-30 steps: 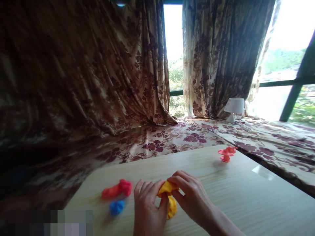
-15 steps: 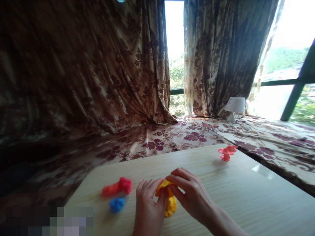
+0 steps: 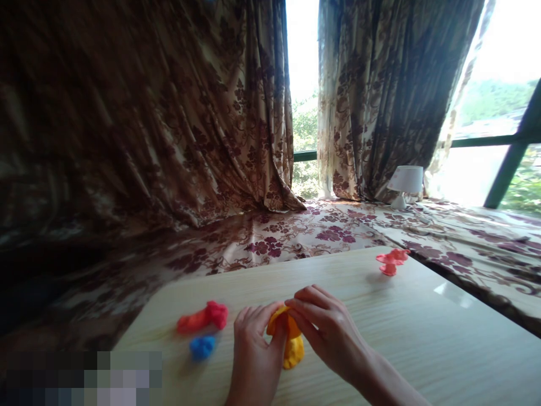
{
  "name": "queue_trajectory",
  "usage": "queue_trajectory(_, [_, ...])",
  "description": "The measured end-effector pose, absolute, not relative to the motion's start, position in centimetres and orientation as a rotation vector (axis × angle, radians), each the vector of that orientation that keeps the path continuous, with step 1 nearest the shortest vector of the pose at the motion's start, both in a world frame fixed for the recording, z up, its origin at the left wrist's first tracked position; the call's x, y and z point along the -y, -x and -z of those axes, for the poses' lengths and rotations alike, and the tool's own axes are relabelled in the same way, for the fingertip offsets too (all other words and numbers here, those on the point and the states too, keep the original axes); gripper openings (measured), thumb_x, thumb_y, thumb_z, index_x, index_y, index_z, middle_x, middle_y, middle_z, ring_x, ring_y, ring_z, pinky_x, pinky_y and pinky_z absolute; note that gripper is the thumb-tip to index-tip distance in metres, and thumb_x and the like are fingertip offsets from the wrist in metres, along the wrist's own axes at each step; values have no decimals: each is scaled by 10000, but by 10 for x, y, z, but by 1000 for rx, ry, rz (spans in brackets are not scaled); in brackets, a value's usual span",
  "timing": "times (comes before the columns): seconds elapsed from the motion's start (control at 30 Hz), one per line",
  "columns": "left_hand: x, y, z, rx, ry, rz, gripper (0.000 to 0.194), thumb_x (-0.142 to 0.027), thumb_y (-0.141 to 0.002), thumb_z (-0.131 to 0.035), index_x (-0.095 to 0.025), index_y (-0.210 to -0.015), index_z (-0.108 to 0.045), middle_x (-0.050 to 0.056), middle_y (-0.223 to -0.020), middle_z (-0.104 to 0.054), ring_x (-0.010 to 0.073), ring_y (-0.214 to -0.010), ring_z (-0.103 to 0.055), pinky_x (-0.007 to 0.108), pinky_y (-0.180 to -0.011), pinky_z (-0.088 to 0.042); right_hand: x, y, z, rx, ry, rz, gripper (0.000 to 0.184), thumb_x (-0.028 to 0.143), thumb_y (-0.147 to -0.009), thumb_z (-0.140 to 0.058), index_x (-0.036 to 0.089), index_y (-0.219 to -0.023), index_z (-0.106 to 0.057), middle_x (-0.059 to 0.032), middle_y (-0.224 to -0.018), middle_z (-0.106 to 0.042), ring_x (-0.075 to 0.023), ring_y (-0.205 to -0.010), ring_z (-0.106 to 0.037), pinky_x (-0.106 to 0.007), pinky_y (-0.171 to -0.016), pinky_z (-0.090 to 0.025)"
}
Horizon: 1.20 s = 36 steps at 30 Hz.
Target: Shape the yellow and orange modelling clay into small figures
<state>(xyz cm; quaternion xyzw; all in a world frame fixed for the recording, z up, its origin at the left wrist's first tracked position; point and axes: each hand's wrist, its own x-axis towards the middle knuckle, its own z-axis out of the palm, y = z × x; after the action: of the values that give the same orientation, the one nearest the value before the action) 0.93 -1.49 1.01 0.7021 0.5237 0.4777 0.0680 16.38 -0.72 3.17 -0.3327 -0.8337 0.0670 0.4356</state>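
Both hands pinch the upper, flattened part of a yellow piece of modelling clay [image 3: 293, 351] over the table. My left hand [image 3: 258, 347] has its thumb under the clay's bent rim and its fingers on top. From the other side, my right hand [image 3: 332, 324] grips the same rim between thumb and fingertips. A thicker yellow lump hangs below, between the hands; I cannot tell whether it touches the tabletop. To the left lie a red and orange-red clay piece [image 3: 205, 318] and a blue clay lump [image 3: 202, 347].
The pale wooden table [image 3: 422, 338] fills the foreground. A coral-pink clay figure [image 3: 391, 261] stands near its far right edge. Beyond are a floral-covered surface [image 3: 313, 234], a small white lamp [image 3: 406, 180] and patterned curtains [image 3: 236, 113] beside windows.
The view has shifted slightly. Both hands keep hold of the yellow clay, and its upper part now looks more folded and raised between the fingers. The other clay pieces stay put.
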Motion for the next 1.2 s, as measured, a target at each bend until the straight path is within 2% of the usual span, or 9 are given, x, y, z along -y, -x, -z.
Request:
queue_trajectory(0.13, [17,-10,-11,-1522,-2180,-1393,182,-314,-801,-535,-231,-872,-680,38,-804,-705,226,-769,-617,455,-843,-427,6,-164,-34,2046,825,-163,154,189,-895,-467,217,-924,-616,-47,-836,-581,-161,-750,-508,-283,-662,-425])
queue_trajectory(0.3, [17,-11,-11,-1540,-2160,-1372,172,-301,-796,-530,-213,-804,-677,33,-730,-683,229,-734,-602,459,-816,-428,7,-164,-34,2059,786,-149,202,166,-900,-445,208,-833,-632,-44,-809,-584,-158,-734,-504,-283,-657,-431])
queue_trajectory(0.4, [15,-10,-11,-1542,-2105,-1396,170,-282,-796,-523,-207,-822,-674,43,-764,-690,229,-752,-604,451,-817,-432,6,-163,-32,2023,808,-164,127,204,-869,-520,210,-939,-626,-52,-871,-593,-174,-797,-518,-295,-693,-448])
queue_trajectory(0.47, [14,-10,-11,-1554,-2063,-1411,167,-282,-793,-531,-205,-843,-671,49,-800,-697,226,-773,-607,449,-837,-430,5,-162,-32,1992,840,-168,158,225,-844,-565,205,-993,-613,-58,-902,-592,-185,-830,-520,-305,-711,-454])
queue_trajectory(0.63, [14,-7,-10,-1573,-2157,-1351,180,-334,-797,-537,-228,-859,-669,36,-797,-701,221,-787,-615,488,-925,-363,4,-163,-32,2030,840,-161,182,176,-886,-475,224,-924,-646,-36,-798,-586,-164,-750,-516,-287,-661,-447])
queue_trajectory(0.8, [15,-6,-13,-1596,-2186,-1331,182,-292,-816,-513,-215,-834,-677,27,-761,-698,199,-747,-618,413,-868,-416,5,-163,-32,2021,841,-169,183,207,-887,-488,214,-996,-635,-53,-826,-602,-172,-753,-525,-295,-662,-457])
queue_trajectory(1.0, [14,-6,-12,-1591,-2209,-1357,177,-299,-806,-535,-215,-775,-688,15,-682,-669,183,-701,-597,343,-766,-454,6,-164,-33,2017,832,-176,234,199,-913,-420,187,-875,-651,-55,-768,-597,-163,-717,-524,-291,-658,-453])
queue_trajectory(1.2, [14,-7,-13,-1585,-2181,-1440,183,-291,-806,-538,-216,-888,-683,27,-786,-698,185,-745,-613,346,-768,-462,5,-164,-31,1985,873,-182,146,195,-883,-490,198,-895,-636,-45,-795,-596,-162,-738,-533,-277,-654,-451])
